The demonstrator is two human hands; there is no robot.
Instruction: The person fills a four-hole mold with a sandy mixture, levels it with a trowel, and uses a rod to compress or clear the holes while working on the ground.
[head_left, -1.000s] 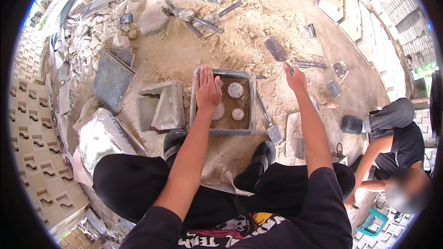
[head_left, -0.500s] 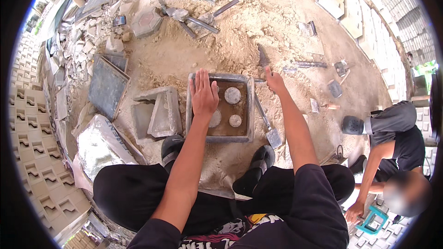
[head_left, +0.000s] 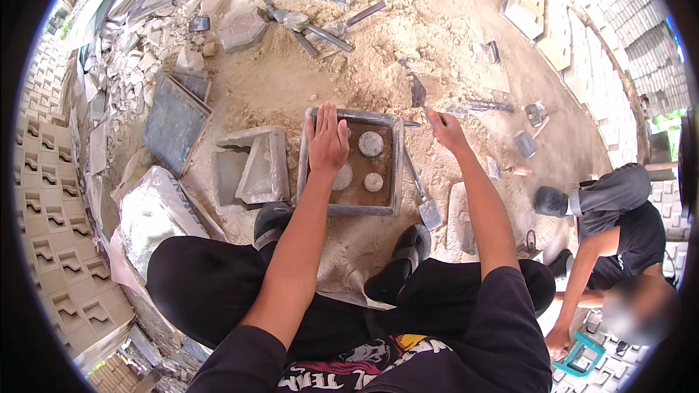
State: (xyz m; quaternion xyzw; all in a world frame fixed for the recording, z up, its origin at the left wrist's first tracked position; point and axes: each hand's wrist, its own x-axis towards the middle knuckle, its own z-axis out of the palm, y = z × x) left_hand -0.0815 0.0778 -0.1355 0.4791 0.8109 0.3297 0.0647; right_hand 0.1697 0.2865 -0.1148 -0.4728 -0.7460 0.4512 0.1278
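In front of me on the ground is a square dark-rimmed mould (head_left: 397, 175), with a brown, sandy-looking fill and several round grey discs (head_left: 371, 144) set in it. My left hand (head_left: 328, 147) lies flat over the mould's left side, fingers straight and together, covering part of a disc. Beyond the mould's right corner, my right hand (head_left: 446, 131) is closed around the handle of a trowel (head_left: 418, 92), whose dark blade points away at the edge of the sand. A second small trowel (head_left: 429, 214) rests on the ground along the mould's right side.
Left of the mould stands a grey concrete box form (head_left: 226, 175), near dark flat panels (head_left: 173, 127) and a white sack (head_left: 156, 207). A sand heap (head_left: 378, 51) spreads beyond, with tools on it. At right a co-worker's hand (head_left: 559, 340) is by a turquoise stool (head_left: 581, 355).
My right hand has shifted slightly right with the trowel. My left hand stays flat over the mould. At the far side, the white thing atop the dark form no longer covers its middle.
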